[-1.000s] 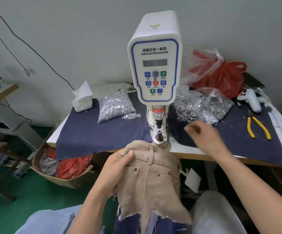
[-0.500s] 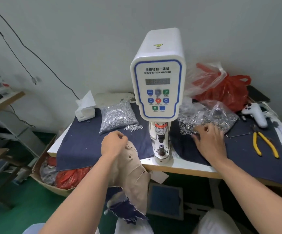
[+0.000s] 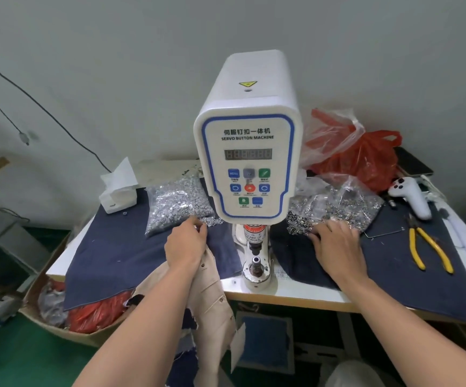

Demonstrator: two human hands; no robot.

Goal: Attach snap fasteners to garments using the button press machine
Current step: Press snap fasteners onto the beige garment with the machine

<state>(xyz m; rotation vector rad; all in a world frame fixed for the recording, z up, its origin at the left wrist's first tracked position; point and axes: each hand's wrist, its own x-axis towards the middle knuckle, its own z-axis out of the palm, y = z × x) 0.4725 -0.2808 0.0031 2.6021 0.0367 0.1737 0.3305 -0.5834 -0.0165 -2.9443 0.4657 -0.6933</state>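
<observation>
The white servo button press machine [image 3: 248, 152] stands mid-table, its lower die [image 3: 256, 264] bare. My left hand [image 3: 185, 243] holds the beige garment [image 3: 212, 300], which hangs off the table's front edge, while its fingertips touch loose silver snap parts [image 3: 210, 221] beside a clear bag of them [image 3: 176, 205]. My right hand [image 3: 336, 244] lies palm down to the right of the machine, fingers spread into a pile of darker ring-shaped snap parts [image 3: 300, 222] spilling from another clear bag [image 3: 346, 199].
Dark blue cloth [image 3: 114, 255] covers the table. Yellow-handled pliers [image 3: 428, 247] and a white controller [image 3: 411, 196] lie at right, a red plastic bag [image 3: 363, 160] behind. A tissue box [image 3: 118, 194] sits at back left. A cardboard box [image 3: 58, 317] of scraps stands on the green floor.
The garment came off the die and moved left, hanging from my left hand. My left hand reached forward to the silver snaps; my right hand went to the ring pile.
</observation>
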